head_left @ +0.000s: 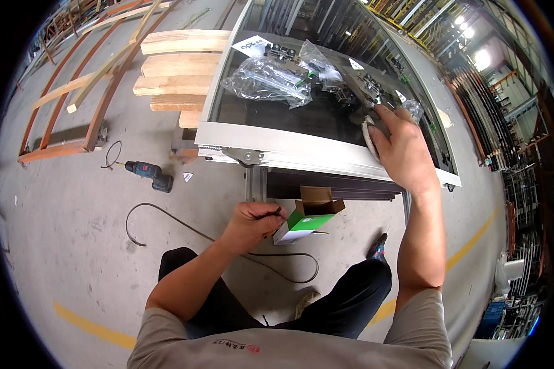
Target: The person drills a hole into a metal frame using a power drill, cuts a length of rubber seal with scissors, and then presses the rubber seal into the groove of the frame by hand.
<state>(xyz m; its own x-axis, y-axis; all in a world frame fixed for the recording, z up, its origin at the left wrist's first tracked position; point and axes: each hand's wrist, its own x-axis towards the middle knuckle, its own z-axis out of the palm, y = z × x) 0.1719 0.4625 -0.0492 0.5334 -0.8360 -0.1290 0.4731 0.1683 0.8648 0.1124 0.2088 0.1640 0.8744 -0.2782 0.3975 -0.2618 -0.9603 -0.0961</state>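
Observation:
My right hand (403,147) reaches over the near edge of a white-framed glass panel (326,146), its fingers curled round a pale, curved piece (370,138) whose kind I cannot make out. Lower down, my left hand (252,224) is closed, with something small and dark showing at its fingertips. Right beside it, an open green and white cardboard box (305,224) stands with its brown flaps up. On the glass lie clear plastic bags of fittings (268,83) and dark metal hardware pieces (345,95). A metal hinge-like fitting (246,155) sits at the frame's near left corner.
A cordless drill (148,173) lies on the floor at left, and another power tool (378,247) beside my right knee. A dark cable (172,216) loops across the floor. Wooden beams (181,63) stick out left of the panel; stacked profiles (480,117) line the right.

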